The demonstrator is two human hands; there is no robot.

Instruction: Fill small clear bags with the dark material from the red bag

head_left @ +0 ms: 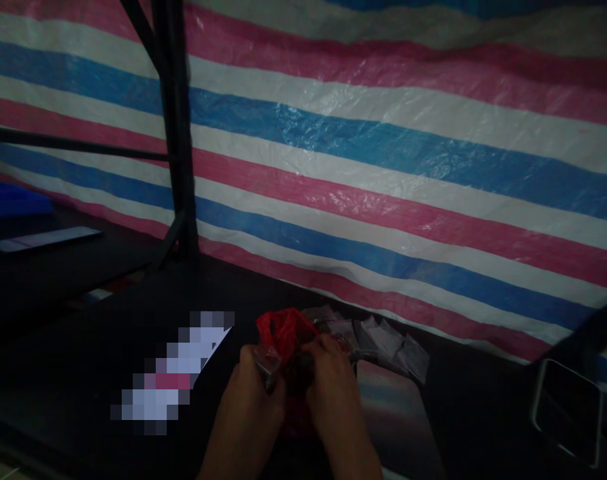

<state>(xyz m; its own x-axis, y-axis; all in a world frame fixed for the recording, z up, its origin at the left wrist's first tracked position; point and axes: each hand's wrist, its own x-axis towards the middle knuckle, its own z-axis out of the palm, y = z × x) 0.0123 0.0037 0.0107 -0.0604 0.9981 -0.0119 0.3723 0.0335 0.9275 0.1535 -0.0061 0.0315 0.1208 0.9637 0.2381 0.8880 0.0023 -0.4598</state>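
While no writing is legible, both hands (293,387) grip a red bag (282,331)

My left hand (256,393) and right hand (330,387) pinch a red mesh bag (283,330), its bunched top rising just above my fingertips. Small clear packets (388,343) lie right of my right fingers, before the striped tarp (383,167).

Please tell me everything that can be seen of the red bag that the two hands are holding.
The red bag looks like thin, crinkled plastic, bright red, bunched up so its top stands as a small peak. It sits low in the middle of the picture, above a dark table, in front of a striped tarp. The left hand grips its left side and the right hand its right; its lower part is hidden between them. What it contains cannot be told.
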